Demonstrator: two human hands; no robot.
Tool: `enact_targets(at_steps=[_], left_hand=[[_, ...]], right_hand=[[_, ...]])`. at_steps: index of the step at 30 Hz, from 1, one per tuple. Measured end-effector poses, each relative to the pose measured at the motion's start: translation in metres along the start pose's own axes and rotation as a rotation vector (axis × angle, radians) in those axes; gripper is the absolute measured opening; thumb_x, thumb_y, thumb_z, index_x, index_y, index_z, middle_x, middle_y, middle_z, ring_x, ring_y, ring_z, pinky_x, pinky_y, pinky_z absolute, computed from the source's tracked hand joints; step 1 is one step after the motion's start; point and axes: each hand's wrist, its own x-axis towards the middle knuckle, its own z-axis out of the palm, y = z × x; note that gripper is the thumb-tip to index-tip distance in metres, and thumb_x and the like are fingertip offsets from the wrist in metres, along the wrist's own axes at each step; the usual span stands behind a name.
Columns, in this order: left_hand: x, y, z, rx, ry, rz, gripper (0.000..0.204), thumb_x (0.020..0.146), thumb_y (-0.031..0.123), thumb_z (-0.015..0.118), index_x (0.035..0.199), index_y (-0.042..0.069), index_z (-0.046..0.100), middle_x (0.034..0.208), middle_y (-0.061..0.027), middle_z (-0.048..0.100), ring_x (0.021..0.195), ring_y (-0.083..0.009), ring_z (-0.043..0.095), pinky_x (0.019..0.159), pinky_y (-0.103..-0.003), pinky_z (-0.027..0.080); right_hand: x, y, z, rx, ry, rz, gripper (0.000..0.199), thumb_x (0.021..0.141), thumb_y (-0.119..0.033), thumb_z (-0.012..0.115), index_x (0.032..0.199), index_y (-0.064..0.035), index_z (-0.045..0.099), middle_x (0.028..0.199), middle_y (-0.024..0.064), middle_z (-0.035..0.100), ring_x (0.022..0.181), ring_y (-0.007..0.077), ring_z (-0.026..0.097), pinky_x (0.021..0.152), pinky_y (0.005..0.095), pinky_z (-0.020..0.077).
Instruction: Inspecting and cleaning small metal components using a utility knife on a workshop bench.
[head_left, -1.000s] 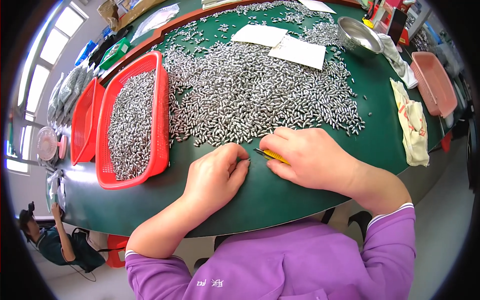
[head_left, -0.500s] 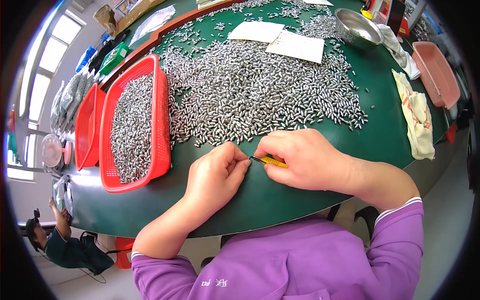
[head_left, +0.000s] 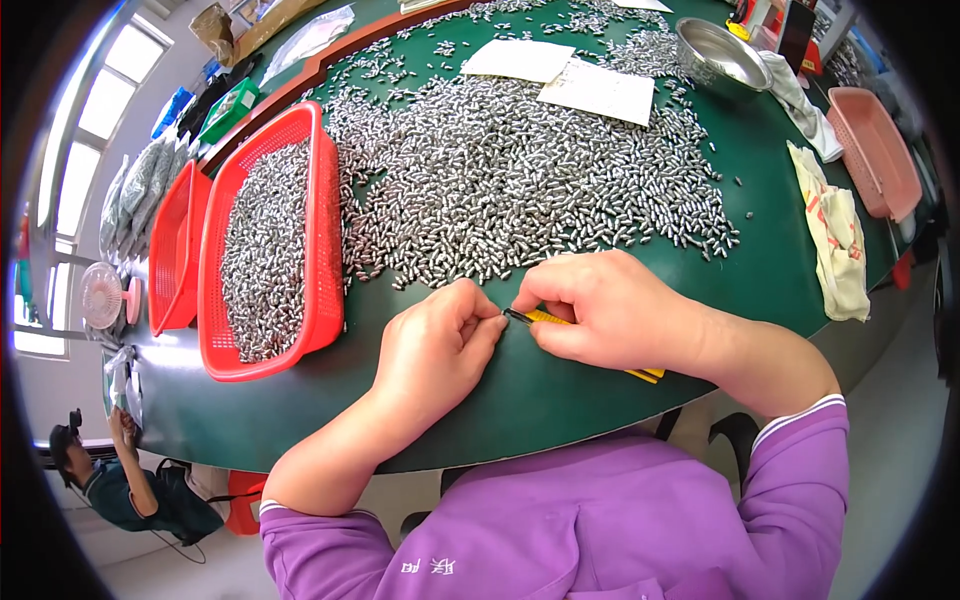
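At the near side of the green table, my left hand (head_left: 437, 338) is closed, thumb and fingertips pinched together. What it pinches is too small and hidden to make out. Facing it, my right hand (head_left: 610, 312) is closed around a yellow-handled tool (head_left: 547, 317) with a narrow dark tip. That tip points at my left fingertips and meets or nearly meets them. The handle's end shows below my right palm; the rest is covered, so its exact kind is unclear. Just beyond both hands spreads a big heap of small silver metal pieces (head_left: 520, 170).
On the left stand a red basket (head_left: 327, 250) full of the same pieces and another red basket (head_left: 170, 255). White papers (head_left: 598, 92) lie on the heap. Around the right are a metal bowl (head_left: 715, 58), a cloth (head_left: 838, 245) and a pink basket (head_left: 870, 150). A person (head_left: 140, 490) sits far left.
Both hands stay almost in place; the right has shifted slightly and the tool's yellow handle end now shows below its palm. The person at far left has raised an arm.
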Motion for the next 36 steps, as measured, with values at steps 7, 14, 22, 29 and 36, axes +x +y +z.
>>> enact_targets(at_steps=[7,14,22,29,36], left_hand=[[0.001,-0.001,0.001,0.005,-0.001,0.005,0.014,0.081,0.011,0.067,0.081,0.005,0.055,0.070,-0.0085,0.059,0.060,-0.0233,0.059,0.057,-0.035,0.046],[0.000,-0.002,0.002,-0.020,0.017,0.013,0.015,0.082,0.012,0.067,0.080,0.004,0.054,0.070,-0.0088,0.059,0.059,-0.0235,0.059,0.057,-0.035,0.046],[-0.001,0.001,0.002,-0.004,0.001,-0.001,0.015,0.082,0.011,0.067,0.080,0.004,0.054,0.070,-0.0088,0.058,0.059,-0.0229,0.058,0.056,-0.035,0.046],[-0.001,0.001,0.002,0.009,0.002,0.016,0.015,0.082,0.011,0.068,0.081,0.004,0.055,0.070,-0.0093,0.058,0.059,-0.0230,0.058,0.056,-0.035,0.045],[0.000,-0.003,0.003,-0.011,0.011,-0.001,0.015,0.082,0.011,0.068,0.080,0.004,0.054,0.071,-0.0090,0.059,0.059,-0.0243,0.059,0.056,-0.036,0.046]], right_hand=[[0.001,0.001,0.002,0.021,-0.004,0.007,0.019,0.074,-0.014,0.062,0.092,-0.0047,0.062,0.071,0.0072,0.057,0.064,0.0226,0.058,0.059,0.0359,0.0473],[0.001,-0.001,0.001,0.046,-0.015,0.060,0.019,0.074,-0.014,0.063,0.091,-0.0053,0.061,0.067,0.0060,0.055,0.062,0.0210,0.057,0.057,0.0357,0.0461],[0.002,0.000,-0.001,0.068,-0.033,0.059,0.021,0.073,-0.013,0.062,0.091,-0.0041,0.062,0.066,0.0060,0.054,0.060,0.0202,0.056,0.057,0.0345,0.0458],[0.005,-0.007,-0.008,0.071,-0.125,0.121,0.020,0.074,-0.017,0.059,0.091,-0.0056,0.063,0.084,0.0112,0.066,0.079,0.0312,0.065,0.071,0.0408,0.0513],[0.000,-0.001,0.004,0.034,0.012,0.040,0.019,0.074,-0.012,0.061,0.092,-0.0048,0.062,0.070,0.0075,0.056,0.062,0.0217,0.058,0.059,0.0348,0.0473]])
